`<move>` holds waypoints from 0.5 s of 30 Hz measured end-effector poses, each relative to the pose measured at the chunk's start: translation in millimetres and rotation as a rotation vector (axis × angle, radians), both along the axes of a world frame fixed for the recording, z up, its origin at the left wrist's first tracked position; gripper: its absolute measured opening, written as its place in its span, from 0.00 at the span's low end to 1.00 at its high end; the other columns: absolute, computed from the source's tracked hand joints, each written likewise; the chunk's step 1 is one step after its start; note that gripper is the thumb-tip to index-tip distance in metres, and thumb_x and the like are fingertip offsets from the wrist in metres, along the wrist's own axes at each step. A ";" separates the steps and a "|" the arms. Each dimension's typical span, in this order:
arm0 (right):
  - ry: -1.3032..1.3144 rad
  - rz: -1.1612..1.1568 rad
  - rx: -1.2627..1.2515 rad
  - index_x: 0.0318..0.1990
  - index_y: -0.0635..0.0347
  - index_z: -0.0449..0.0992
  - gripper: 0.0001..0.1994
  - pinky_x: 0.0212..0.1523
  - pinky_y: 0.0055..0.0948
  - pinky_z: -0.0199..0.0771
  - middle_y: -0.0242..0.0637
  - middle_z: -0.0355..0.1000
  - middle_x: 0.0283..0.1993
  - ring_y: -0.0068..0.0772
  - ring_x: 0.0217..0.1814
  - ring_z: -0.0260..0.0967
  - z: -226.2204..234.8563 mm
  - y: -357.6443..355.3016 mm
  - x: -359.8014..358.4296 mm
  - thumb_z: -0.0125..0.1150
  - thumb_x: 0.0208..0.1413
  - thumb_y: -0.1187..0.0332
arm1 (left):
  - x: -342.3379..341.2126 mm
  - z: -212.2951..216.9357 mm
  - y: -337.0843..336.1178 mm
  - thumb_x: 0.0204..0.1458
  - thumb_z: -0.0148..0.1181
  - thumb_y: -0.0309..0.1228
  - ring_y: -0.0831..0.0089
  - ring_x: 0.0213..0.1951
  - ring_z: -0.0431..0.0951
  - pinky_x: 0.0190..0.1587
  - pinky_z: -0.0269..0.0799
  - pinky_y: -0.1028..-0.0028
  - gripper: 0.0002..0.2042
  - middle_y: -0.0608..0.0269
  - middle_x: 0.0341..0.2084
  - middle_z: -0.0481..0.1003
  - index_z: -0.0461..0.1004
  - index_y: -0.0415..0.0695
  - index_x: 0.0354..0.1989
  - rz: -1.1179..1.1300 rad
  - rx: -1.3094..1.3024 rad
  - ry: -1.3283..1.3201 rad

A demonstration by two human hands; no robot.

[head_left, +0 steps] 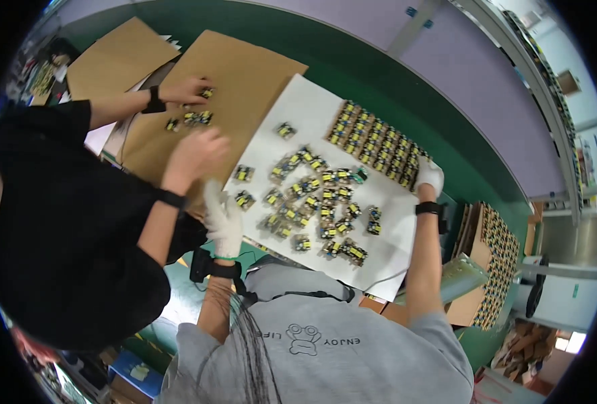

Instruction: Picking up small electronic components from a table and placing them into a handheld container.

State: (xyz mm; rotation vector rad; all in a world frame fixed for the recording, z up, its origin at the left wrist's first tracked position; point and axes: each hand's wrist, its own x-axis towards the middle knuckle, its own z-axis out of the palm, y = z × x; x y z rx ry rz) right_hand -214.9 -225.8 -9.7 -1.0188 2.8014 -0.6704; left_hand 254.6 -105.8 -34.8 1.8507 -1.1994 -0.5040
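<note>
My left hand [223,223], in a white glove, is raised at the left edge of the white board [393,259]. Its fingers stretch upward and nothing shows in them. My right hand [430,174], gloved too, rests against the right end of a cardboard tray [330,137] packed with rows of small circuit boards with yellow-topped parts [377,149]. The fingers of that hand are mostly hidden, so its grip is unclear. Several loose circuit boards [305,185] of the same kind lie scattered over the white board between my hands.
At my left a co-worker in black reaches over a brown cardboard sheet [244,64]; one hand [194,91] touches a small circuit board, the other [201,151] is blurred near my left glove. Another filled tray [499,269] stands at right, beside a greenish clear sheet [465,277].
</note>
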 end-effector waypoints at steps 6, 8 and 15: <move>-0.325 -0.053 0.244 0.49 0.74 0.70 0.41 0.52 0.32 0.65 0.53 0.69 0.52 0.40 0.53 0.68 -35.3 -12.6 -63.3 0.67 0.38 0.42 | -19.2 -8.8 8.9 0.52 0.52 0.25 0.61 0.41 0.74 0.47 0.67 0.66 0.21 0.49 0.43 0.71 0.61 0.38 0.56 -0.004 -0.142 -0.024; -0.452 0.053 -0.032 0.44 0.67 0.76 0.26 0.43 0.28 0.66 0.37 0.73 0.45 0.30 0.43 0.68 -63.6 5.0 -96.1 0.65 0.46 0.51 | -32.2 9.6 11.2 0.50 0.55 0.25 0.58 0.42 0.74 0.47 0.68 0.64 0.22 0.48 0.44 0.72 0.62 0.38 0.55 -0.053 -0.088 0.052; -1.108 0.234 -0.515 0.51 0.65 0.68 0.20 0.46 0.28 0.69 0.33 0.71 0.44 0.27 0.44 0.69 33.0 78.7 10.9 0.62 0.53 0.66 | -33.9 28.5 33.9 0.49 0.53 0.24 0.63 0.39 0.74 0.44 0.69 0.66 0.22 0.48 0.45 0.71 0.62 0.35 0.55 -0.157 -0.092 0.164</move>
